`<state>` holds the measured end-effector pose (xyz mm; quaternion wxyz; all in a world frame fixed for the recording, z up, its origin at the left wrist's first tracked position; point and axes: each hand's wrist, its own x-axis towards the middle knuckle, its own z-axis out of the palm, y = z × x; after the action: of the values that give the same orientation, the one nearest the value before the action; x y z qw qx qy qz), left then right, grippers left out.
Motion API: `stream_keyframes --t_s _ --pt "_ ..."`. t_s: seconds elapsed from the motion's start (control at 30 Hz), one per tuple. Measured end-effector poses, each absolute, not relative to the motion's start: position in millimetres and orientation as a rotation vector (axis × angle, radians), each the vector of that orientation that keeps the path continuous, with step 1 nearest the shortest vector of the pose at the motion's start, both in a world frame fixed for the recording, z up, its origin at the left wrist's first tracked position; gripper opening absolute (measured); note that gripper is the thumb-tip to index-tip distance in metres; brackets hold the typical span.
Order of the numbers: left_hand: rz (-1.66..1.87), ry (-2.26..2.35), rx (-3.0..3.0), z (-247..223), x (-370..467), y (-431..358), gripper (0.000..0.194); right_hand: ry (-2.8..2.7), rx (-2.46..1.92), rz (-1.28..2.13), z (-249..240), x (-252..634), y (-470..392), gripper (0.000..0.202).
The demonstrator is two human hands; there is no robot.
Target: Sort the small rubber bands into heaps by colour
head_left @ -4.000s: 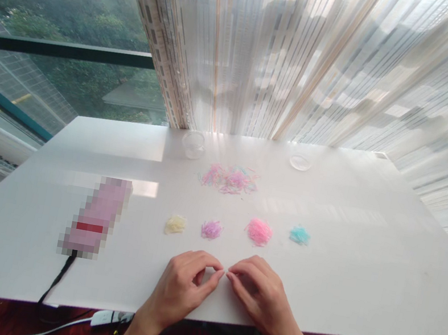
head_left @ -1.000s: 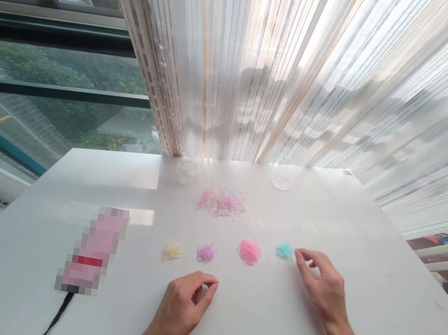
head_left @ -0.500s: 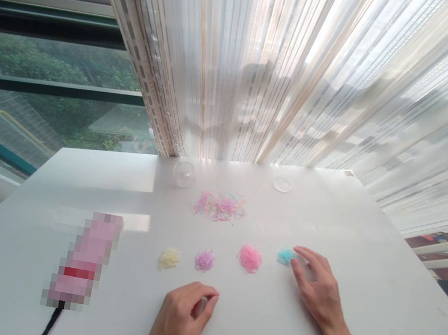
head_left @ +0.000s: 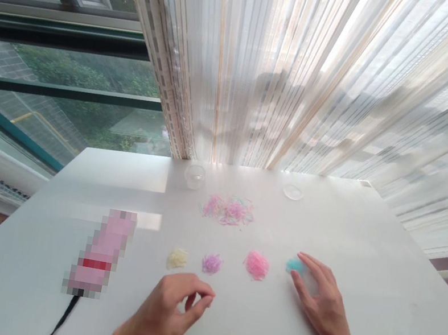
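Observation:
My left hand (head_left: 175, 312) is just below the pale yellow pile (head_left: 177, 258) and the purple pile (head_left: 211, 263) of thin shreds. Its thumb and forefinger meet in a pinch; anything between the tips is too small to make out. At the right, my right hand (head_left: 319, 300) rests with thumb and fingers apart around the edge of a small blue pile (head_left: 294, 266). A pink pile (head_left: 256, 265) lies between the hands. Farther back is a larger heap of mixed-colour shreds (head_left: 228, 210).
Behind the heap, a clear round container (head_left: 195, 177) stands on the white table (head_left: 117, 183), with a clear lid-like disc (head_left: 293, 192) to its right. A blurred pink object (head_left: 105, 250) with a black strap (head_left: 62, 318) lies at left. Sheer curtains (head_left: 256, 81) hang along the back edge.
The view has shifted, so the table things appear farther right. My left hand has turned, its thumb and forefinger pinched toward the purple pile. My right hand stays by the blue pile.

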<state>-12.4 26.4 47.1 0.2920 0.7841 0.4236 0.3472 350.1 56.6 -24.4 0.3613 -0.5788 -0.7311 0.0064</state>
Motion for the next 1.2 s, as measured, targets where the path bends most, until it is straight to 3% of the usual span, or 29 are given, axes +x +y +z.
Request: stream_keyframes --t_s 0.17,0.33,0.57,0.9,1.2 --pt "0.645 1.542 2.192 70.6 -43.9 94.6 0.023 -1.795 -1.522 0.057 -26.6 351.2 57.0 0.032" --pt "0.333 1.785 2.243 58.3 -49.5 164.6 0.036 -1.74 -1.535 0.038 -24.6 351.5 55.9 0.033" --pt "0.196 1.785 2.316 43.7 -41.1 198.1 0.023 -1.654 -1.561 0.12 -21.2 350.1 53.2 0.033" --pt "0.358 1.82 2.245 52.2 -44.2 189.3 0.019 -1.65 -1.506 0.088 -19.0 353.8 54.6 0.028" --pt "0.748 1.604 2.099 60.1 -9.1 92.4 0.018 -1.662 -1.305 0.253 8.4 291.4 31.2 0.015"
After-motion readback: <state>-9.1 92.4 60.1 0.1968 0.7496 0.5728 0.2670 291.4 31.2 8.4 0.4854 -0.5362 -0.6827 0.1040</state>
